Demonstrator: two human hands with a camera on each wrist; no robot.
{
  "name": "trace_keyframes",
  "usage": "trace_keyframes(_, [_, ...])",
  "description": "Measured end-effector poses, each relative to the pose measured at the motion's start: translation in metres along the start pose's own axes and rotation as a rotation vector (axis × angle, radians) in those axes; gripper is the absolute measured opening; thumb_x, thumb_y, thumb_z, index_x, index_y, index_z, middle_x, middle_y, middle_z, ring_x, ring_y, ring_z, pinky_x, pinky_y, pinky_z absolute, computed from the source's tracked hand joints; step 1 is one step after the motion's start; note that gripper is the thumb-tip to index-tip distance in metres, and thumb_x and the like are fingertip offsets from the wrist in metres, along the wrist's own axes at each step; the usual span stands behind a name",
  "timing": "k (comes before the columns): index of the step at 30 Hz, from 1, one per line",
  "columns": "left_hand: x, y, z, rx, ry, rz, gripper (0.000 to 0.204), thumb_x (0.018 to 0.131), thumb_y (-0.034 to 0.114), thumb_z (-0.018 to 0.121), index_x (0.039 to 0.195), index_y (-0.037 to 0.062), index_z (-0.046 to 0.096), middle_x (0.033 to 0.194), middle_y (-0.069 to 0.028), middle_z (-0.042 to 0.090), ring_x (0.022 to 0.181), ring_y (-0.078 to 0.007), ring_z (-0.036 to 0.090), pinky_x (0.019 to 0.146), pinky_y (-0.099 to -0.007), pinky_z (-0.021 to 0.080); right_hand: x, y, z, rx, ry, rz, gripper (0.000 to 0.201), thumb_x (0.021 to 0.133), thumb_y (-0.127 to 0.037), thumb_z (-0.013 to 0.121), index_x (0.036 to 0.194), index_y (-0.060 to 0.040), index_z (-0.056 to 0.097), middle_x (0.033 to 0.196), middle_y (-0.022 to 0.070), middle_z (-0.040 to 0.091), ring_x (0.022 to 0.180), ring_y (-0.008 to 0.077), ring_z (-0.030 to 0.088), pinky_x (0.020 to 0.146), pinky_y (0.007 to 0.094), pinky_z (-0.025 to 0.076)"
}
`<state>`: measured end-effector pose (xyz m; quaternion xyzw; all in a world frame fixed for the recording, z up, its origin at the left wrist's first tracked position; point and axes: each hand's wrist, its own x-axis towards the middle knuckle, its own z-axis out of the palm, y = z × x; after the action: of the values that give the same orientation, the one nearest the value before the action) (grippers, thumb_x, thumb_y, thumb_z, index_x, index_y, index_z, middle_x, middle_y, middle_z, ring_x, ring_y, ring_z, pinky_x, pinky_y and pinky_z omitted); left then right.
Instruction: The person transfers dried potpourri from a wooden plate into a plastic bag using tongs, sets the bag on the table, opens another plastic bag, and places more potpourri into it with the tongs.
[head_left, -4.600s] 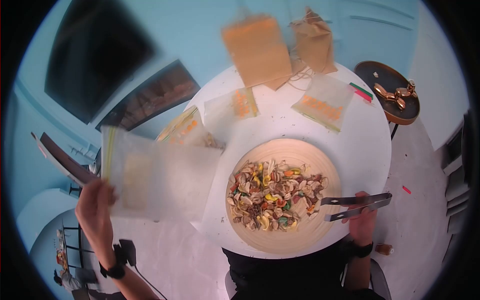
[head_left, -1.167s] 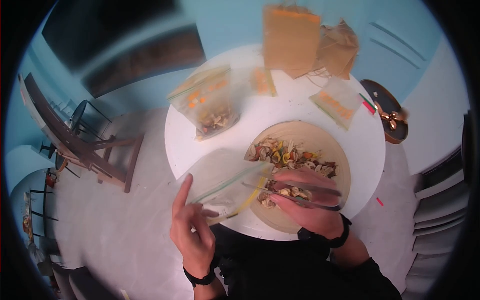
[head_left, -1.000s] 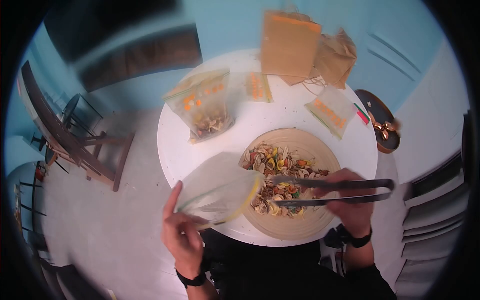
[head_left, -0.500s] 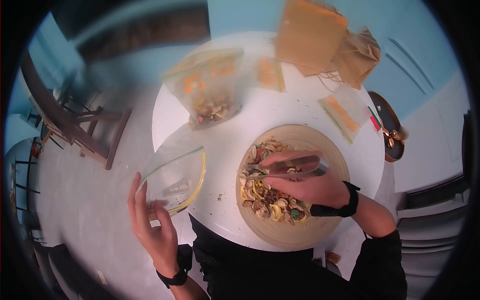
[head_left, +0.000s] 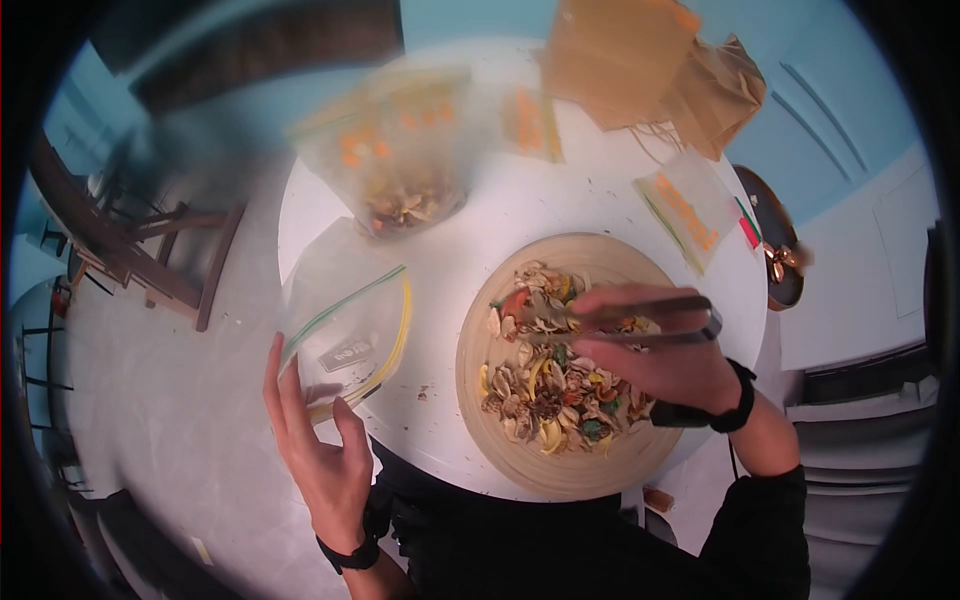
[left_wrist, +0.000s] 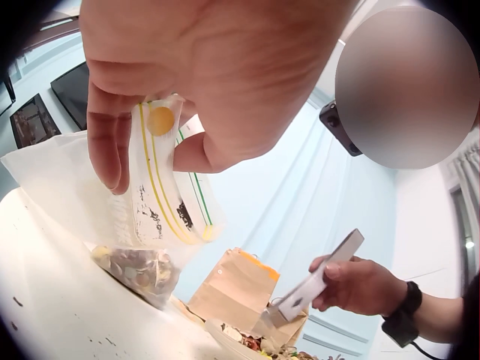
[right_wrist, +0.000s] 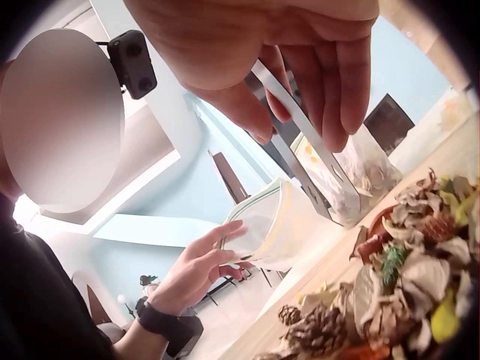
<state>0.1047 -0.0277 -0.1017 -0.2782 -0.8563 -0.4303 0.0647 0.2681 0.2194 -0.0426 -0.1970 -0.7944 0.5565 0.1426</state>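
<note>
In the head view the left hand (head_left: 325,455) grips the rim of a clear zip bag (head_left: 335,290), whose mouth stands apart toward the plate. The right hand (head_left: 660,350) pinches metal tongs (head_left: 690,318) between thumb and fingers; their tips reach over dried petals and cones (head_left: 545,395) on a round wooden plate (head_left: 500,465). In the right wrist view the tong tips (right_wrist: 337,202) are a little apart with nothing seen between them. The left wrist view shows thumb and fingers of the left hand (left_wrist: 202,82) on the bag's zip edge (left_wrist: 161,180).
A filled zip bag (head_left: 410,200) stands behind the held bag on the white table (head_left: 430,440). Two flat zip bags (head_left: 690,210) and brown paper bags (head_left: 620,60) lie farther back. A dark side tray (head_left: 775,215) holds a shiny copper-coloured figure. Chairs are at the right.
Over the last second the left hand has moved left with the bag, away from the plate. The tongs went to the petals at the plate's left side, then shifted slightly right.
</note>
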Motion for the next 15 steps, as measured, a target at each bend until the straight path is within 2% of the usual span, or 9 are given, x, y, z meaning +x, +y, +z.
trace_keyframes(1, [0.0, 0.002, 0.0, -0.005, -0.006, -0.003, 0.064, 0.076, -0.012, 0.053, 0.138, -0.0002, 0.045, 0.147, -0.0188, 0.042, 0.089, -0.0261, 0.067, 0.08, -0.0358, 0.054, 0.007, -0.001, 0.002, 0.046, 0.026, -0.088, 0.02, 0.085, -0.003, 0.074, 0.104, -0.0022, 0.068, 0.103, 0.0046, 0.071, 0.091, 0.0093, 0.067, 0.084, 0.0221, 0.058])
trace_keyframes(2, [0.0, 0.005, 0.0, -0.01, -0.011, -0.006, 0.065, 0.076, -0.012, 0.052, 0.139, -0.0003, 0.044, 0.148, -0.0187, 0.042, 0.089, -0.0263, 0.067, 0.081, -0.0359, 0.054, 0.017, -0.004, 0.001, -0.118, -0.025, -0.169, 0.023, 0.085, -0.004, 0.074, 0.106, -0.0009, 0.067, 0.103, 0.0058, 0.071, 0.093, 0.0095, 0.068, 0.081, 0.0224, 0.058])
trace_keyframes(3, [-0.001, 0.007, 0.0, -0.008, -0.013, 0.001, 0.065, 0.076, -0.012, 0.052, 0.139, -0.0003, 0.044, 0.148, -0.0187, 0.042, 0.089, -0.0263, 0.067, 0.081, -0.0359, 0.054, 0.025, -0.006, 0.002, -0.115, -0.019, -0.17, 0.023, 0.085, -0.004, 0.074, 0.106, -0.0009, 0.067, 0.103, 0.0058, 0.071, 0.093, 0.0095, 0.068, 0.081, 0.0224, 0.058])
trace_keyframes(5, [-0.004, 0.012, -0.001, -0.003, -0.027, -0.016, 0.067, 0.076, -0.012, 0.052, 0.141, 0.0005, 0.042, 0.148, -0.0185, 0.04, 0.088, -0.0265, 0.066, 0.081, -0.0355, 0.053, 0.036, -0.008, 0.006, -0.11, -0.122, -0.008, 0.022, 0.085, -0.005, 0.074, 0.105, -0.0012, 0.066, 0.101, 0.0048, 0.071, 0.092, 0.0081, 0.068, 0.077, 0.0216, 0.057])
trace_keyframes(6, [-0.006, 0.014, -0.001, -0.004, -0.026, -0.016, 0.067, 0.076, -0.012, 0.052, 0.141, 0.0005, 0.042, 0.148, -0.0185, 0.04, 0.088, -0.0265, 0.066, 0.081, -0.0355, 0.053, 0.039, 0.006, 0.011, 0.064, -0.086, -0.035, 0.021, 0.086, -0.006, 0.073, 0.105, -0.0024, 0.066, 0.097, 0.0024, 0.07, 0.091, 0.0065, 0.069, 0.074, 0.0209, 0.055])
trace_keyframes(9, [-0.014, 0.014, 0.0, -0.006, -0.026, -0.054, 0.069, 0.076, -0.014, 0.052, 0.142, 0.0011, 0.04, 0.149, -0.0187, 0.039, 0.087, -0.0261, 0.066, 0.081, -0.0354, 0.053, 0.033, 0.023, 0.003, -0.119, -0.089, -0.139, 0.021, 0.085, -0.006, 0.074, 0.104, -0.0037, 0.067, 0.097, -0.0002, 0.069, 0.087, 0.0048, 0.067, 0.074, 0.0205, 0.053])
trace_keyframes(10, [-0.016, 0.013, -0.001, 0.0, -0.033, -0.041, 0.07, 0.076, -0.015, 0.051, 0.143, 0.0012, 0.04, 0.149, -0.0188, 0.038, 0.088, -0.0259, 0.066, 0.082, -0.0354, 0.053, 0.028, 0.024, -0.001, -0.121, -0.091, -0.135, 0.021, 0.085, -0.006, 0.074, 0.104, -0.0037, 0.067, 0.097, -0.0002, 0.069, 0.087, 0.0048, 0.067, 0.074, 0.0205, 0.053])
trace_keyframes(12, [-0.016, 0.009, -0.001, 0.004, -0.049, -0.021, 0.07, 0.076, -0.015, 0.051, 0.143, 0.0014, 0.039, 0.149, -0.0189, 0.038, 0.088, -0.0256, 0.066, 0.082, -0.0355, 0.053, 0.014, 0.024, -0.013, -0.158, -0.04, -0.013, 0.023, 0.083, -0.008, 0.077, 0.104, -0.0048, 0.068, 0.094, -0.0014, 0.069, 0.081, 0.0035, 0.064, 0.074, 0.0206, 0.051])
trace_keyframes(15, [-0.013, 0.006, 0.004, -0.011, -0.064, 0.015, 0.07, 0.076, -0.016, 0.05, 0.143, 0.0021, 0.04, 0.149, -0.0188, 0.038, 0.089, -0.025, 0.066, 0.082, -0.0356, 0.053, -0.003, 0.025, -0.034, -0.221, 0.054, 0.01, 0.026, 0.081, -0.009, 0.079, 0.105, -0.0062, 0.069, 0.09, -0.0022, 0.07, 0.078, 0.0037, 0.062, 0.074, 0.0211, 0.05])
